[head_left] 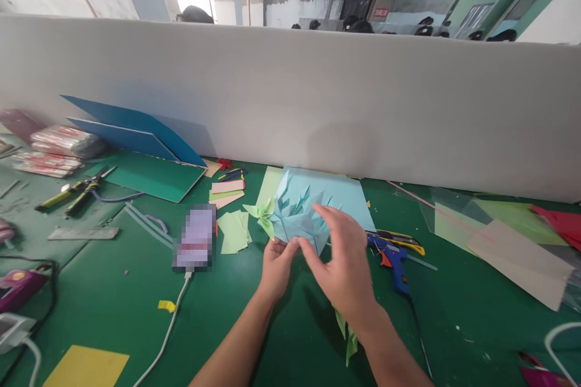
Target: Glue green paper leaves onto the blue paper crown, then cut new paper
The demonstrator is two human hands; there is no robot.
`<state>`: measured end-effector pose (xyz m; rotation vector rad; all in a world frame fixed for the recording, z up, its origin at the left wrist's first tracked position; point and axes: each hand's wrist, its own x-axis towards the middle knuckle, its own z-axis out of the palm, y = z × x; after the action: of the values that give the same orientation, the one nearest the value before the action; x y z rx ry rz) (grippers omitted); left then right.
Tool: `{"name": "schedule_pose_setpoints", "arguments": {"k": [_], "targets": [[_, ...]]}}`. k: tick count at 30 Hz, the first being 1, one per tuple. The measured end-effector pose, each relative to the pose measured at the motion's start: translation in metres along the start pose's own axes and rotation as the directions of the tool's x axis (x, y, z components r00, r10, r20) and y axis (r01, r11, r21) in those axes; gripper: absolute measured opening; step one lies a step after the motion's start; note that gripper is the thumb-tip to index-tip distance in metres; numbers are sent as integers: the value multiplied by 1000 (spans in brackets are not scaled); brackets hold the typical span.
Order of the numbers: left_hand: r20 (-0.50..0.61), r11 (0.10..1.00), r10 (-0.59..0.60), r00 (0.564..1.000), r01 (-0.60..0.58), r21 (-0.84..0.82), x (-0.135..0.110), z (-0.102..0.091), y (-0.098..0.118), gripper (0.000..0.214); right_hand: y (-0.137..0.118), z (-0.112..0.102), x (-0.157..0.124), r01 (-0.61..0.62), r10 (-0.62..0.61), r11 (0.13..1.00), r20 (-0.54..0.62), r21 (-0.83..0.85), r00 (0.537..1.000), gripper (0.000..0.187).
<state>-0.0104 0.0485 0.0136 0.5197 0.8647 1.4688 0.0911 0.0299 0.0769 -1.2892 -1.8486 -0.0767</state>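
Note:
A light blue folded-paper origami piece (297,221) with several pointed spikes is held up in front of me, over the mat. A light green paper bow-like piece (262,213) sits at its left end. My left hand (276,263) pinches the lower edge of the blue origami. Spread around its right part, the thumb and index finger of my right hand (345,257) rest on the paper; the other fingers are partly hidden. Light blue paper sheets (358,196) lie behind it. Below my right wrist, green folded-paper leaves (351,341) show in part.
Right of my hands lie a blue glue gun (397,266) and a yellow utility knife (403,240). To the left are a phone (195,239) with a white cable, green paper slips (233,231), pliers (86,190) and blue boards (131,133). A white partition (290,91) stands behind.

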Motion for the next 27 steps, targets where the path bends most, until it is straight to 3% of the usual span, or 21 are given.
{"name": "schedule_pose_setpoints", "arguments": {"k": [2, 4, 7, 11, 13, 16, 20, 24, 25, 27], "targets": [[-16, 998, -1, 1000, 0, -62, 2, 0, 2, 35, 24, -10, -12, -97, 99, 995, -84, 22, 992, 30], [-8, 995, -1, 1000, 1, -102, 3, 0, 4, 35, 56, -20, -28, -288, 284, 958, -119, -15, 951, 29], [28, 994, 7, 1000, -4, -106, 5, -1, 5, 34, 107, -35, -58, -539, 528, 822, -110, -183, 842, 41], [18, 998, 28, 999, -27, -59, 6, -3, 3, 29, 146, -48, -92, -703, 740, 640, 4, -310, 673, 48], [-19, 998, 17, 1000, -18, -53, 6, -3, 2, 30, 149, -50, -98, -734, 796, 594, 107, -330, 596, 52], [-74, 998, -6, 997, 1, -67, 7, -5, 3, 33, 145, -48, -93, -740, 822, 568, 207, -360, 530, 56], [-105, 996, -2, 994, -7, -84, 8, -8, 4, 36, 148, -45, -83, -788, 867, 499, 201, -361, 457, 46], [-115, 993, -4, 993, -10, -114, 9, -8, 3, 36, 152, -47, -82, -907, 912, 399, 163, -137, 376, 35], [-115, 992, -2, 993, -13, -122, 9, -8, 3, 35, 150, -47, -82, -921, 912, 387, 171, -49, 374, 34], [-118, 990, 1, 993, -17, -138, 10, -7, 3, 34, 139, -48, -79, -903, 892, 384, 177, 192, 417, 38]]}}
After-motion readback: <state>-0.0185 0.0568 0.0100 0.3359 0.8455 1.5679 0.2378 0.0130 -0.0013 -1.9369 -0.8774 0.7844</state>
